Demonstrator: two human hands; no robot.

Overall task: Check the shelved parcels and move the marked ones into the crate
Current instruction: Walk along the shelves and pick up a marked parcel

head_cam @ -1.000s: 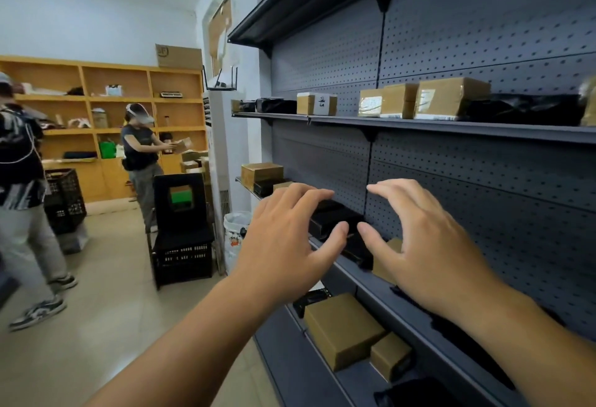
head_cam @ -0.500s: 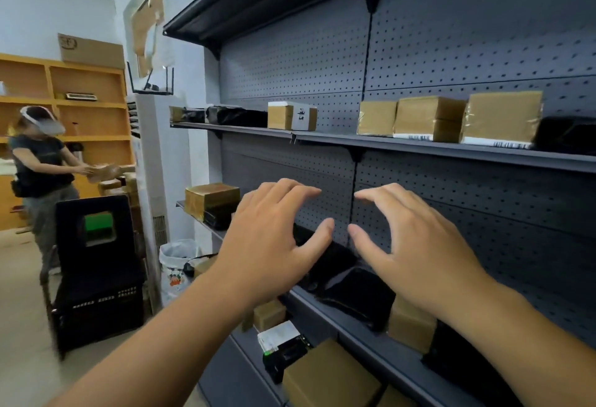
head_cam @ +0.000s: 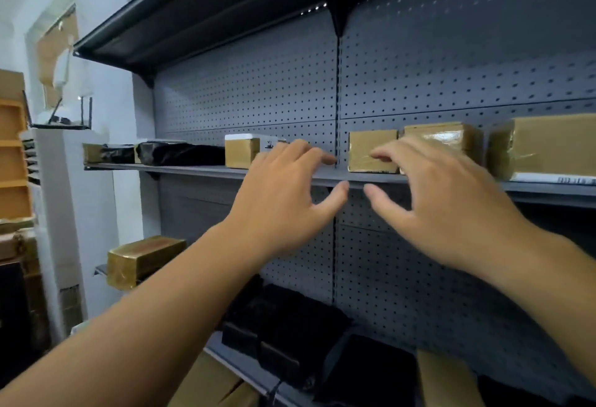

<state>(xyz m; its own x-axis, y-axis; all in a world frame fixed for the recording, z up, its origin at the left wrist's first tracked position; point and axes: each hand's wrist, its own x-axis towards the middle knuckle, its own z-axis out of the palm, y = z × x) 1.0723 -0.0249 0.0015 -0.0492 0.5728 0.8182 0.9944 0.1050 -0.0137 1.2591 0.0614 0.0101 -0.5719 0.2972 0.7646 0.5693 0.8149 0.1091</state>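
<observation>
Both hands hovered at the height of the shelf [head_cam: 193, 169], and I judge this was for taking one parcel and turning it to look for a mark. The left hand [head_cam: 283, 200] was open and empty, with the fingers spread and a little bent. It was in front of the shelf edge, its fingertips close to the white-topped box [head_cam: 242, 151] standing on the shelf. The right hand [head_cam: 445, 206] was open wide too and held nothing. Its fingers covered part of a brown box [head_cam: 371, 151] on the shelf, but the blur did not let me tell if they touched it. The parcels stood in one row along the shelf, probably so that each face could be checked. The black bags [head_cam: 180, 153] lay toward the shelf's far end, beyond the left hand. No mark was readable, and no crate was in view.
</observation>
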